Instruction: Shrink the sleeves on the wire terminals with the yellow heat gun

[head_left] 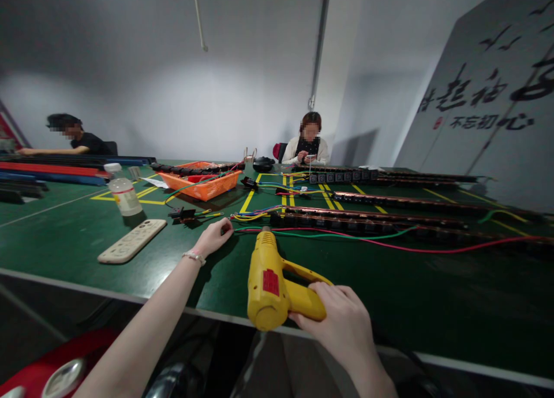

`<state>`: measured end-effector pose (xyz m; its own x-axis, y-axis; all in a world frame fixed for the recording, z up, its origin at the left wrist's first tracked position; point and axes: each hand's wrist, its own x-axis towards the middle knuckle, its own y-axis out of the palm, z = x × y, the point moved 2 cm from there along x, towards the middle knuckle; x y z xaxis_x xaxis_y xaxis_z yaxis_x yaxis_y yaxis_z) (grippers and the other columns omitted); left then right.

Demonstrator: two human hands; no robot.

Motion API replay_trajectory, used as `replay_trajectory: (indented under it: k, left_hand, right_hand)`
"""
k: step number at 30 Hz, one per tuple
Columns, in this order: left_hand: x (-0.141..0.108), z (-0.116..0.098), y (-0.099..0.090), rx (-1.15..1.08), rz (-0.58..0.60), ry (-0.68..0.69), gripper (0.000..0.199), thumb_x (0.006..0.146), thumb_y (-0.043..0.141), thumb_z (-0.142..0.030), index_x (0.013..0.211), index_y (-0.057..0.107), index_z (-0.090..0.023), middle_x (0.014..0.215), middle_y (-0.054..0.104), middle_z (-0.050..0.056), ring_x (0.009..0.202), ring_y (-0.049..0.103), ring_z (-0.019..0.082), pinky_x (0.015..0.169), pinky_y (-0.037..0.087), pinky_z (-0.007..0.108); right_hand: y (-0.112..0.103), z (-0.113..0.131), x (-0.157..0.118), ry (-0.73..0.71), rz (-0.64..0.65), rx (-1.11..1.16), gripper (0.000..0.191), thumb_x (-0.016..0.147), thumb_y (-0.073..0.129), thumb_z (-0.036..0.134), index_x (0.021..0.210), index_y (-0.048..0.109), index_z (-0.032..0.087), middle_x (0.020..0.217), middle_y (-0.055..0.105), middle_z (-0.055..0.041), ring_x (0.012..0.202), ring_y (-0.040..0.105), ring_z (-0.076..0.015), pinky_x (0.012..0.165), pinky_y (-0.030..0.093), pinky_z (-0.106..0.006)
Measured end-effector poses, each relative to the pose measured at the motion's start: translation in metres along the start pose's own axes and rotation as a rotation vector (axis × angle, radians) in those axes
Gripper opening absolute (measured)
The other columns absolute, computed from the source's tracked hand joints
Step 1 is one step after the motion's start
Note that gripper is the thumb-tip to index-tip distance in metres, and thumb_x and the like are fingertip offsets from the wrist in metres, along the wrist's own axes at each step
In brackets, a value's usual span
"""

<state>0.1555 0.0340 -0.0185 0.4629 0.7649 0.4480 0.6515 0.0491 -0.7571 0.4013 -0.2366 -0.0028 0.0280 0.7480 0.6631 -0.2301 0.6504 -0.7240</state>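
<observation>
My right hand is wrapped round the handle of a yellow heat gun, whose nozzle points away from me at the wires on the table. My left hand, with a bracelet at the wrist, is closed in a pinch on the ends of the wires, just left of the nozzle. Red and green wires run from there to the right. Beyond the nozzle lies a long dark strip assembly with thin coloured leads at its left end. Black connectors lie beyond the left hand.
On the left of the green table are a phone in a cream case and a bottle. An orange basket holds dark parts. More strips lie on the right. Two people sit across the table and at far left.
</observation>
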Motion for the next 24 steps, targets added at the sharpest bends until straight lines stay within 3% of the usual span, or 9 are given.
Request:
replay_trajectory:
  k: [4, 6, 11, 14, 18, 24]
  left_hand:
    - [0.001, 0.002, 0.001, -0.047, 0.010, 0.002, 0.024, 0.083, 0.046, -0.038, 0.091, 0.059, -0.020, 0.092, 0.066, 0.004, 0.083, 0.061, 0.018, 0.075, 0.046, 0.028]
    - [0.001, 0.003, 0.002, -0.031, 0.019, 0.002, 0.024, 0.083, 0.046, -0.036, 0.093, 0.061, -0.020, 0.095, 0.067, 0.005, 0.087, 0.061, 0.019, 0.079, 0.046, 0.030]
    - [0.002, 0.005, 0.003, 0.015, 0.021, 0.030, 0.027, 0.083, 0.045, -0.033, 0.096, 0.063, -0.018, 0.098, 0.065, 0.006, 0.092, 0.059, 0.020, 0.084, 0.044, 0.031]
    - [0.002, 0.003, 0.004, 0.039, 0.052, 0.024, 0.028, 0.082, 0.044, -0.034, 0.092, 0.064, -0.018, 0.098, 0.064, 0.007, 0.090, 0.059, 0.019, 0.081, 0.044, 0.029]
    - [0.002, -0.004, 0.001, 0.119, 0.130, -0.097, 0.029, 0.082, 0.040, -0.037, 0.082, 0.063, -0.020, 0.086, 0.066, 0.004, 0.079, 0.058, 0.019, 0.067, 0.039, 0.027]
    - [0.003, -0.009, -0.001, 0.211, 0.181, -0.263, 0.052, 0.086, 0.028, -0.051, 0.062, 0.061, -0.019, 0.068, 0.062, 0.006, 0.063, 0.054, 0.018, 0.054, 0.026, 0.027]
  right_hand:
    - [-0.016, -0.026, -0.009, -0.038, 0.004, -0.095, 0.036, 0.079, 0.055, 0.057, 0.084, 0.062, 0.021, 0.078, 0.068, 0.0017, 0.070, 0.057, -0.0140, 0.068, 0.038, -0.028]
    - [-0.024, -0.040, -0.014, -0.060, 0.010, -0.119, 0.036, 0.088, 0.044, 0.053, 0.087, 0.064, 0.023, 0.080, 0.069, 0.0024, 0.070, 0.058, -0.0129, 0.066, 0.039, -0.026]
    - [-0.037, -0.060, -0.023, -0.015, 0.017, -0.177, 0.033, 0.091, 0.040, 0.047, 0.080, 0.063, 0.026, 0.077, 0.069, 0.0069, 0.068, 0.059, -0.0109, 0.063, 0.040, -0.022]
    - [-0.041, -0.061, -0.024, -0.022, -0.001, -0.201, 0.034, 0.091, 0.038, 0.047, 0.079, 0.062, 0.026, 0.075, 0.068, 0.0069, 0.067, 0.059, -0.0111, 0.063, 0.040, -0.023]
    - [-0.043, -0.057, -0.022, -0.036, -0.025, -0.223, 0.037, 0.093, 0.035, 0.045, 0.076, 0.061, 0.025, 0.073, 0.067, 0.0059, 0.065, 0.058, -0.0116, 0.063, 0.039, -0.024]
    - [-0.039, -0.041, -0.022, -0.042, 0.004, -0.188, 0.036, 0.095, 0.033, 0.041, 0.075, 0.058, 0.023, 0.068, 0.064, 0.0048, 0.062, 0.055, -0.0113, 0.067, 0.035, -0.025]
